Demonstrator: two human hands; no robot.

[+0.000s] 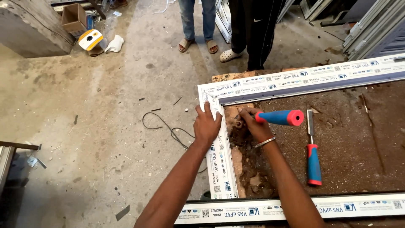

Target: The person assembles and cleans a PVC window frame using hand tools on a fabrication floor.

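Two hands at the white frame corner [213, 99] on the brown surface [346, 143]: left hand [207, 124] flat, unclenched, pressing the frame; right hand [253, 124] grasping a blue-and-red-handled tool [280, 117]. Second chisel [312, 152] lying just beside, untouched.

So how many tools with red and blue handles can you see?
2. One chisel lies on the brown board, right of the hands. The other tool is gripped in the right hand at the white frame's inner corner.
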